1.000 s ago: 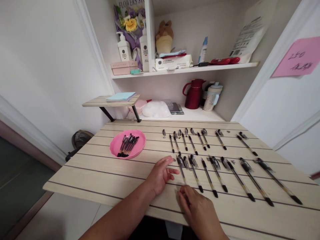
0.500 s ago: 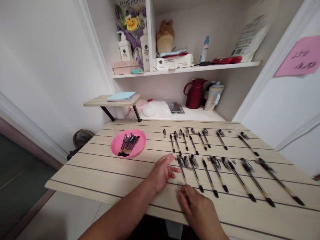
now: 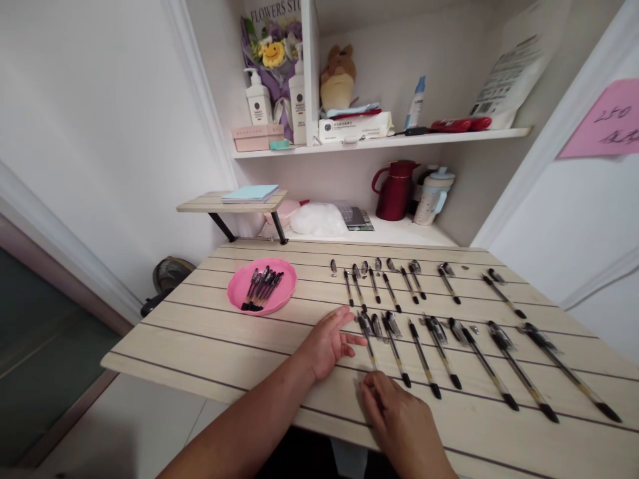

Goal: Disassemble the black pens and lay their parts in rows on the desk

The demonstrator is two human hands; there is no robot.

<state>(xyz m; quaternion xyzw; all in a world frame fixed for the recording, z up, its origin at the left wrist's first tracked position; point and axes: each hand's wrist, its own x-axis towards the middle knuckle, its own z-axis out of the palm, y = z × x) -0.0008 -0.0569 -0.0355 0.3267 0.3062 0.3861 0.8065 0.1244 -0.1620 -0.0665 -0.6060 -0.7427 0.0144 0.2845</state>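
Observation:
My left hand [image 3: 329, 344] rests on its side on the striped wooden table [image 3: 239, 339], fingers apart and holding nothing. Its fingertips are beside the upper part of a slim black pen [image 3: 368, 339]. At that pen's lower end, my right hand [image 3: 402, 419] is closed, with its fingers curled around the end and hiding it. Further right lies a row of uncapped pens [image 3: 423, 359], their loose clear-and-black caps [image 3: 436, 329] near the upper ends. Behind them is a second row of shorter-looking pens [image 3: 392, 293] with caps and tiny bits beside them.
A pink scalloped tray [image 3: 287, 293] at the left holds several capped pens [image 3: 263, 287]. Behind it stands a small raised shelf [image 3: 200, 203] with blue paper [image 3: 249, 193]. A red jug [image 3: 396, 189] and a pale cup [image 3: 433, 197] stand at the back, under a loaded shelf [image 3: 449, 135].
The whole view has shifted a little, so things appear slightly further right. Both hands keep nearly the same pose by the same pen. The pens and tray have not moved on the table.

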